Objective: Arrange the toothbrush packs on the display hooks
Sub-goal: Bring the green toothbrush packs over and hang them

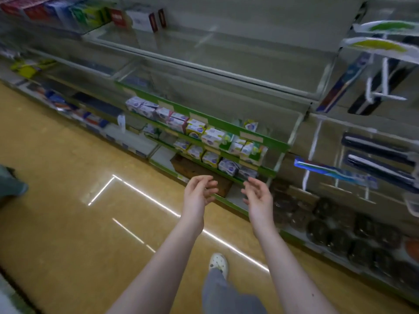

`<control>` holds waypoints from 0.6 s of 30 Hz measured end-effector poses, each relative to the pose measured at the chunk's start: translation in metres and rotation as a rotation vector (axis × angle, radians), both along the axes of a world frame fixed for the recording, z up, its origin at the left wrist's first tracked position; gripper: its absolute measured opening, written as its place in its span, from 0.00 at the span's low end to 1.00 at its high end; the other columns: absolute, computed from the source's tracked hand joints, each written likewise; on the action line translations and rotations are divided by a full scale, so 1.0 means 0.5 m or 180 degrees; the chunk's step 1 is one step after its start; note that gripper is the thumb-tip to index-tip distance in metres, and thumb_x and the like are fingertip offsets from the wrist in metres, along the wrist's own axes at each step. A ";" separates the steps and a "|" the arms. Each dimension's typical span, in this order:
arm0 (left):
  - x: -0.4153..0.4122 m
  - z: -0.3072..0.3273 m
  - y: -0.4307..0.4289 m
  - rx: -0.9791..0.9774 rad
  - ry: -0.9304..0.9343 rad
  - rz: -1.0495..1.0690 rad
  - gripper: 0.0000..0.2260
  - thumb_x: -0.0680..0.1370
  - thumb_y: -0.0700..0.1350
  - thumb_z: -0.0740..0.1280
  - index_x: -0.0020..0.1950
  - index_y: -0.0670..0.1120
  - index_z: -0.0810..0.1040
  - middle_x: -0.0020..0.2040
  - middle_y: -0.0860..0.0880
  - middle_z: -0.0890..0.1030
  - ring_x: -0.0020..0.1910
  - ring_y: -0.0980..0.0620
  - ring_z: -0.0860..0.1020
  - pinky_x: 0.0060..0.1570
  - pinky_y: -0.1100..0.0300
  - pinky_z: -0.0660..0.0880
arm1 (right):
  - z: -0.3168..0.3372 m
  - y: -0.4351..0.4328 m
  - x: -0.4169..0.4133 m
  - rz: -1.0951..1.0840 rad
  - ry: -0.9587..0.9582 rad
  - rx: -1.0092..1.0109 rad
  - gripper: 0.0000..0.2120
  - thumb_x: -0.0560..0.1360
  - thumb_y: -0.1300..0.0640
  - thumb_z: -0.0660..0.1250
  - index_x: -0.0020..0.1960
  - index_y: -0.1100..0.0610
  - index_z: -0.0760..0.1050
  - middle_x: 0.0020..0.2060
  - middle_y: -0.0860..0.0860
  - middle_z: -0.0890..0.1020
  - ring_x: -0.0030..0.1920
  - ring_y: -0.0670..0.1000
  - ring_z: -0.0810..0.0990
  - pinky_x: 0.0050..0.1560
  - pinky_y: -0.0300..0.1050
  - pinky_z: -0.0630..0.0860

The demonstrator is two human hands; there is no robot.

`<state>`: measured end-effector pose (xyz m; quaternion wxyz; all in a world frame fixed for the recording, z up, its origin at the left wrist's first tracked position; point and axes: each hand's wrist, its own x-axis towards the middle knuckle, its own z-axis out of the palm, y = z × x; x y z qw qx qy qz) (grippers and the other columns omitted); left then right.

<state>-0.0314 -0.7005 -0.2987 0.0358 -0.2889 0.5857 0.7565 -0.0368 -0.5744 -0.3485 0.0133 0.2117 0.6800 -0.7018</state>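
Observation:
My left hand (199, 191) and my right hand (257, 193) reach forward side by side over the floor, both with nothing in them and fingers loosely curled apart. To the right, toothbrush packs hang on display hooks: a blue and green pack (328, 172), dark packs (378, 146) beside it, and higher up a blue pack (347, 80) and white-and-green packs (383, 45). White hooks (383, 91) stick out among them. The hands are well to the left of and below these packs. The view is blurred.
Green-edged shelves (226, 123) ahead carry small soap boxes (213, 137). A brown carton (199, 172) lies on the bottom shelf just beyond my hands. Dark round packs (340, 234) fill the low shelf at right. Toothpaste boxes (56, 12) sit top left. Another person's leg (11, 184) shows at left.

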 end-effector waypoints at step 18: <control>-0.415 -0.182 -0.060 -0.0272 -0.0394 -0.1242 0.01 0.78 0.41 0.65 0.46 0.46 0.74 0.46 0.46 0.79 0.43 0.51 0.78 0.44 0.59 0.74 | -0.159 -0.028 -0.301 -0.1123 -0.0464 0.0085 0.11 0.78 0.61 0.62 0.60 0.54 0.72 0.57 0.55 0.78 0.57 0.53 0.77 0.63 0.55 0.73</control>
